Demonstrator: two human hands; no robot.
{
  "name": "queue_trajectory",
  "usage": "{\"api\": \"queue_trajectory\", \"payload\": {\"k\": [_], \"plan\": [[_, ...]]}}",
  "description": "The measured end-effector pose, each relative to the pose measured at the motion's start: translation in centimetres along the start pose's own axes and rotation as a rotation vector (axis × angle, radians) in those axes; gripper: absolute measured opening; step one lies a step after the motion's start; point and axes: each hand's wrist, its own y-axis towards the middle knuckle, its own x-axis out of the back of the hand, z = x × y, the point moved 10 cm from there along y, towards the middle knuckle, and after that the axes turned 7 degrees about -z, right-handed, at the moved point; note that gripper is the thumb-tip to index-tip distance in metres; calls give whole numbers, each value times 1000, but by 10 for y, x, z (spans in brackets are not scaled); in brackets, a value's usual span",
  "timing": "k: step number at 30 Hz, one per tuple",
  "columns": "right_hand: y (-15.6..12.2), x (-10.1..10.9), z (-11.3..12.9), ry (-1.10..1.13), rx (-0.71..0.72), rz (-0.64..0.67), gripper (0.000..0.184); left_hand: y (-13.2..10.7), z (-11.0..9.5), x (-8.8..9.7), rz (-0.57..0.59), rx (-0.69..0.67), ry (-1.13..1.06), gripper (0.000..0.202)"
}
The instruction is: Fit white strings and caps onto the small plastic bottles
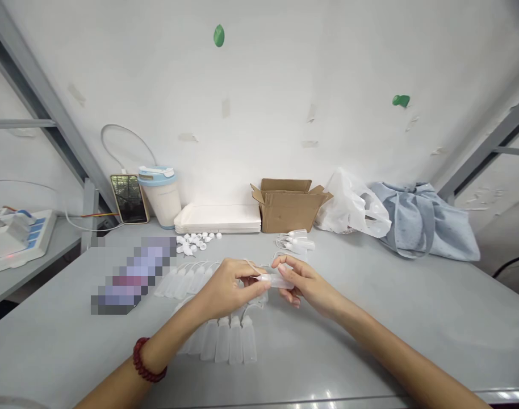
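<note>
A small translucent plastic bottle (279,281) lies sideways between my two hands above the table. My left hand (229,287) pinches its neck end between thumb and fingers, where a thin white string loops out. Around the bottle's other end, my right hand (304,281) closes with thumb and fingers, the index finger raised a little. Below my left hand, several similar bottles (236,341) lie side by side in a row. Another row of bottles (185,281) with strings sits behind my left wrist, partly hidden by the hand.
Loose white caps (193,243) and a few more bottles (300,244) lie farther back. Along the wall stand a phone (129,199), a cup (160,199), a white stack (219,218), an open cardboard box (289,210), a plastic bag (348,207) and a blue cloth bag (425,221).
</note>
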Motion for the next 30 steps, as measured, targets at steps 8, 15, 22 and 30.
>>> {"api": "queue_trajectory", "payload": {"k": [8,15,22,30], "plan": [[-7,12,28,-439,315,-202,28,2,11,3,2,25,11,32],[-6,16,21,-342,217,-204,34,1,12,0,-33,29,49,26],[-9,13,27,-359,295,-223,35,-2,23,-9,86,193,-8,42],[-2,9,4,-221,152,-167,41,0,6,-1,-10,-85,134,40]]}}
